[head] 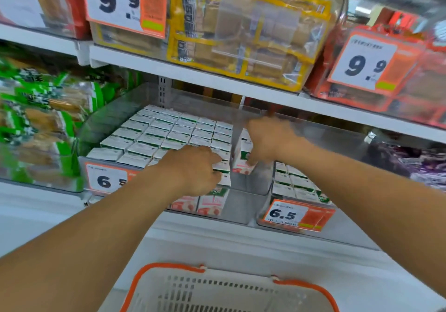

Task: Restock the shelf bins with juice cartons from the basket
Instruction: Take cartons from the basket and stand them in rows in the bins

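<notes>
A clear shelf bin (243, 209) on the middle shelf holds several rows of small white juice cartons (169, 130) standing upright. My left hand (195, 169) rests on the front-right cartons, fingers curled over their tops. My right hand (268, 138) grips a tilted carton (242, 164) with a pink front in the gap at the bin's right side. A second bin (296, 217) to the right holds more cartons (293, 182). The white basket (226, 292) with orange rim sits below at the bottom edge; its inside is mostly out of view.
Price tags reading 6.5 (282, 214) hang on the bin fronts. Above, a shelf carries yellow snack packs (241, 34) and orange packs (386, 70) with 9.9 tags. Green packs (36, 118) fill the bin at left. A white ledge (217, 244) runs under the bins.
</notes>
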